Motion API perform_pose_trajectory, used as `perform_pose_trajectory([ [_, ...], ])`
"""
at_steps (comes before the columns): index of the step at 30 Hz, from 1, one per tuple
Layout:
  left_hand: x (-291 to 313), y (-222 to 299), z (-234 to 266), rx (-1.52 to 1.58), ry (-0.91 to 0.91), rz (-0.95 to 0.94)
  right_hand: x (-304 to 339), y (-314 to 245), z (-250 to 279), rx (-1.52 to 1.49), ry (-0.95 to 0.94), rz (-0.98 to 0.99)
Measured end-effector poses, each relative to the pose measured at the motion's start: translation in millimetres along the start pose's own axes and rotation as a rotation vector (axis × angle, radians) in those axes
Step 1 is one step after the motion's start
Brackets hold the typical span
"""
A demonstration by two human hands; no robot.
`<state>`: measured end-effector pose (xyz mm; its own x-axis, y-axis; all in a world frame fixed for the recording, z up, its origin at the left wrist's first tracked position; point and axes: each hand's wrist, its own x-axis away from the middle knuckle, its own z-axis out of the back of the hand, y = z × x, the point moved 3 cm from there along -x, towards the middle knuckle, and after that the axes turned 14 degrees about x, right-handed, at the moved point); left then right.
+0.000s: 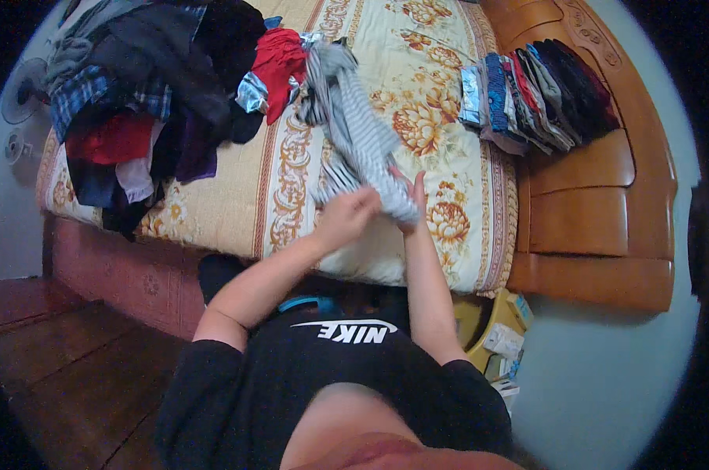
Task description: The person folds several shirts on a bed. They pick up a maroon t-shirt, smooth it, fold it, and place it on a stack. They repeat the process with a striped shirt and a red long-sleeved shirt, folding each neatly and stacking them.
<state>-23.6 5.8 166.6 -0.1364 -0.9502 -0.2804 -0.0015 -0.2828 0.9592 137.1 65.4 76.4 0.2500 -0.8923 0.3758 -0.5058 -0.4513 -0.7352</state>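
A grey-and-white striped garment [362, 129] stretches across the bed toward me, its far end bunched beside a red garment [280, 66]. Closed on the cloth near its close end is my left hand [351, 215], fingers curled together. My right hand [414, 194] is against the right side of that same end, with fingers stretched out and cloth lying across the palm. Part of the right palm is hidden by the fabric. What kind of garment it is, I cannot tell.
A heap of dark, plaid and red clothes [166, 86] covers the bed's left side. Folded clothes [538, 98] stand in a row by the wooden headboard [597, 204] at right. Below the flowered bedspread [448, 223] is a yellow container [499, 317] with small items.
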Motion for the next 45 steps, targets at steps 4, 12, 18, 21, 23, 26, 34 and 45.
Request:
perform_pose_trajectory([
  [4, 71.8, -21.2, -47.0, -0.022, -0.442, 0.242, 39.5, 22.9, 4.4, 0.863, 0.031, 0.020],
  [12, 80.3, -127.0, 24.2, 0.435, 0.400, 0.576, 131.6, 26.7, 1.9, 0.985, -0.168, -0.157],
  [18, 24.2, -159.5, 42.6, 0.392, 0.479, 0.676, 168.0, -27.2, 22.4, 1.272, -0.324, -0.239],
  [21, 33.0, -148.6, 28.8, 0.407, 0.455, 0.533, 146.7, -59.0, 79.2, 1.664, 0.171, -0.003],
  [23, 47.8, -154.8, 43.7, 0.275, 0.463, 0.531, 124.0, -65.6, 65.8, 2.017, 0.482, 0.152],
  [26, 70.9, -122.7, 40.6, 0.097, 0.347, 0.411, 89.6, -57.8, 13.2, 2.245, 0.376, 0.330],
  [34, 113.8, -75.6, 50.9, -0.156, 0.044, 0.276, -15.9, 29.5, -55.8, 2.347, -0.272, 0.723],
  [45, 161.2, -86.5, 71.5, 0.155, 0.248, 0.559, -6.2, 12.0, 89.2, 1.452, 0.887, 0.397],
])
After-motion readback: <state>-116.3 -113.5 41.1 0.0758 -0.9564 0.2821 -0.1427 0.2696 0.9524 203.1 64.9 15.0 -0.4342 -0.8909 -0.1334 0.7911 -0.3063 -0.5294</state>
